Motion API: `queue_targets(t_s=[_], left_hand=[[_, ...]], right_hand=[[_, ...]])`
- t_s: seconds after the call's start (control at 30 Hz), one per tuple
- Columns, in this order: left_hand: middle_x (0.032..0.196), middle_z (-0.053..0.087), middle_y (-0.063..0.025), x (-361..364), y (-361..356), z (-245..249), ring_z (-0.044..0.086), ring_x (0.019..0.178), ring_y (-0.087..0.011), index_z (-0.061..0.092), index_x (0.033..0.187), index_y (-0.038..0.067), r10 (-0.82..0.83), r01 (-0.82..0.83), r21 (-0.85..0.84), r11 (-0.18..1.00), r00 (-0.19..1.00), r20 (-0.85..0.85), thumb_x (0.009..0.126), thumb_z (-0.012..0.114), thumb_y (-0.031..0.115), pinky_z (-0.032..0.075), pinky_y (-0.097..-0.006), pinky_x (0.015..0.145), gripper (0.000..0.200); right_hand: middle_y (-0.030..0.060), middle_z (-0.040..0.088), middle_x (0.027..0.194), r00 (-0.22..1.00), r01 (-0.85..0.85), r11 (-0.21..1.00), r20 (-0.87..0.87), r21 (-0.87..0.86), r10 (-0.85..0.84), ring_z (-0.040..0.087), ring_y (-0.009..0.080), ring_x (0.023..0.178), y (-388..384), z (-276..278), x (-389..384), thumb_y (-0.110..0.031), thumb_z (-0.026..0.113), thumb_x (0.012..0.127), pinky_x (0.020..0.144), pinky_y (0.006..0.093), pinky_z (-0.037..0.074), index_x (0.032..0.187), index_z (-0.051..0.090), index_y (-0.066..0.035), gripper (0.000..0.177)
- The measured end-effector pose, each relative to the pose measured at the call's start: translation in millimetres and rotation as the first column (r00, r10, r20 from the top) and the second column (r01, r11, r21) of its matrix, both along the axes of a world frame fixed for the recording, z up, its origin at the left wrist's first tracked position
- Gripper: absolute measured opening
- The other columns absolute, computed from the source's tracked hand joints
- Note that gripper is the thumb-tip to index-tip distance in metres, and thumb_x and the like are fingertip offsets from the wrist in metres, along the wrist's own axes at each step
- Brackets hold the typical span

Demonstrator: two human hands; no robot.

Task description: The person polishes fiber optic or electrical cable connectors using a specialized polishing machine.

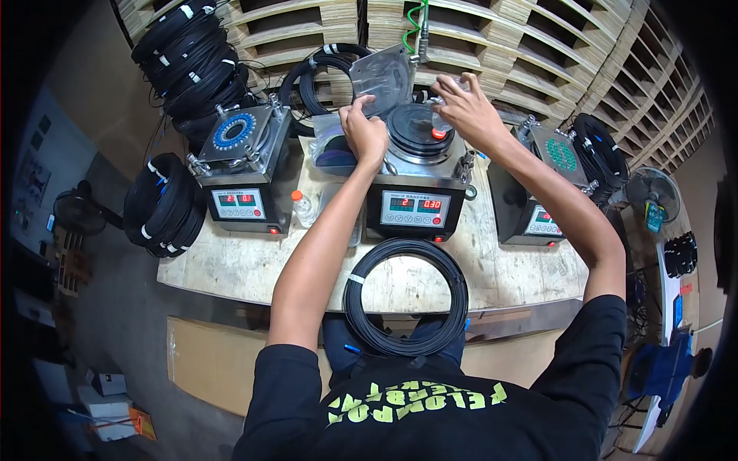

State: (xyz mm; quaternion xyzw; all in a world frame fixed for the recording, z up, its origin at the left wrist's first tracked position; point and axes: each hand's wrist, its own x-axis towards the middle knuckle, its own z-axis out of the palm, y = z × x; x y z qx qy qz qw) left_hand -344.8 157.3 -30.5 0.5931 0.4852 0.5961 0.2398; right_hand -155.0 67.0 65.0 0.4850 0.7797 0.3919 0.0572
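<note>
In front of me stands the middle polishing machine (413, 207), its display lit, with a dark round disc (419, 127) on top. My right hand (470, 111) is closed around a small clear bottle (440, 119), tipped so that its red cap (438, 134) points down over the disc's right side. My left hand (364, 134) has its fingers curled at the lower left edge of a grey metal plate (383, 77), which stands tilted up behind the disc. A coil of black cable (352, 296) rests at the table's front edge, partly over my lap.
Similar machines stand left (238, 173) and right (538, 177), carrying blue and green parts. Another bottle with an orange cap (302, 209) is beside my left forearm. Black cable coils (165, 203) are stacked at the left. A green coiled hose (413, 31) hangs behind.
</note>
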Motion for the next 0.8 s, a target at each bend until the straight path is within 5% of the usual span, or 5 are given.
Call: queue_targets(t_s=[0.33, 0.43, 0.57, 0.6, 0.8], left_hand=[[0.103, 0.056, -0.0153, -0.4, -1.9, 2.1, 0.058, 0.103, -0.0347, 0.070, 0.108, 0.008, 0.002, -0.002, 0.037, 0.999, 1.000, -0.010, 0.072, 0.054, -0.010, 0.045, -0.0414, 0.096, 0.043], [0.104, 0.056, -0.0156, 0.3, -0.5, 0.7, 0.059, 0.103, -0.0348, 0.071, 0.108, 0.008, 0.045, -0.043, 0.056, 0.997, 0.998, -0.038, 0.073, 0.054, -0.010, 0.045, -0.0415, 0.096, 0.043], [0.106, 0.057, -0.0156, 0.6, 1.0, -0.4, 0.058, 0.105, -0.0355, 0.071, 0.107, 0.009, 0.041, -0.039, 0.043, 0.998, 0.998, -0.044, 0.073, 0.056, -0.008, 0.045, -0.0429, 0.096, 0.040], [0.106, 0.057, -0.0158, 1.2, 1.6, -1.4, 0.058, 0.106, -0.0361, 0.070, 0.105, 0.010, 0.050, -0.047, 0.058, 0.997, 0.998, -0.049, 0.074, 0.057, -0.007, 0.044, -0.0437, 0.096, 0.038], [0.106, 0.060, -0.0186, 3.4, 9.2, -10.5, 0.056, 0.105, -0.0406, 0.056, 0.096, 0.006, 0.128, -0.125, 0.049, 0.991, 0.990, -0.056, 0.074, 0.061, -0.001, 0.041, -0.0480, 0.097, 0.024]], right_hand=[[0.0068, 0.057, 0.134, 0.990, -0.130, 0.987, -0.037, 0.091, 0.134, 0.040, 0.0209, 0.138, 46.6, -5.1, -50.3, -0.019, 0.062, 0.087, 0.108, 0.0529, 0.031, 0.099, 0.071, -0.014, 0.016], [0.0094, 0.054, 0.141, 0.996, 0.013, 0.999, -0.090, 0.042, -0.009, 0.040, 0.0233, 0.139, 60.2, -5.3, -43.3, -0.014, 0.060, 0.088, 0.110, 0.0510, 0.031, 0.119, 0.069, -0.016, 0.033], [0.0072, 0.059, 0.129, 0.957, 0.084, 0.983, -0.288, 0.165, -0.034, 0.045, 0.0237, 0.132, 73.3, -28.8, 4.2, -0.014, 0.066, 0.084, 0.105, 0.0538, 0.034, 0.114, 0.071, -0.017, 0.030], [0.0069, 0.060, 0.124, 0.939, 0.164, 0.981, -0.323, 0.105, -0.123, 0.050, 0.0257, 0.127, 64.5, -29.5, 11.5, -0.017, 0.073, 0.081, 0.102, 0.0553, 0.034, 0.124, 0.067, -0.020, 0.043], [0.0127, 0.062, 0.119, 0.423, 0.294, 0.955, -0.892, -0.035, -0.163, 0.057, 0.0326, 0.116, 4.9, -84.7, 73.2, -0.021, 0.082, 0.075, 0.097, 0.0585, 0.035, 0.127, 0.060, -0.014, 0.057]])
